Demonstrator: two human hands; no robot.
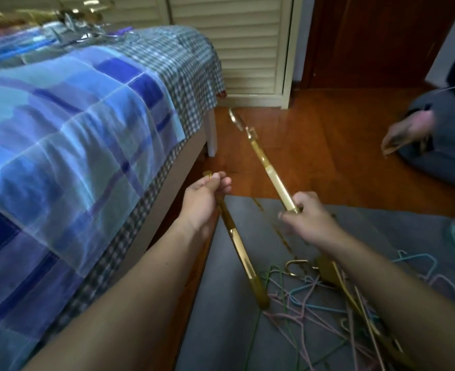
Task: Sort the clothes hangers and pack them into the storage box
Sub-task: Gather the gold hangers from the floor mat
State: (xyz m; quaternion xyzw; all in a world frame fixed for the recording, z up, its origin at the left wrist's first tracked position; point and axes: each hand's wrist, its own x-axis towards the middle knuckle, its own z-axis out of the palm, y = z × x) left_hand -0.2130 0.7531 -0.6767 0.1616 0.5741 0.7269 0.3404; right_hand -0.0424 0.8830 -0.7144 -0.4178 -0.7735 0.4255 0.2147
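Note:
My left hand [206, 195] grips one end of a shiny gold hanger [241, 251] that slants down toward the mat. My right hand [308, 214] holds a second gold hanger [265, 159] by its lower end, so it points up and away over the wooden floor. Below both hands lies a tangled pile of thin wire hangers [309, 298] in pink, blue and green, with more gold hangers [354, 295] mixed in. Several hangers [87, 28] lie blurred on the far end of the bed. No storage box is in view.
A bed with a blue patchwork cover [68, 135] fills the left side. A grey mat [237, 330] lies on the wooden floor [328, 140]. Another person's blurred hand [408, 133] holds something at the right. Louvred closet doors [237, 46] stand behind.

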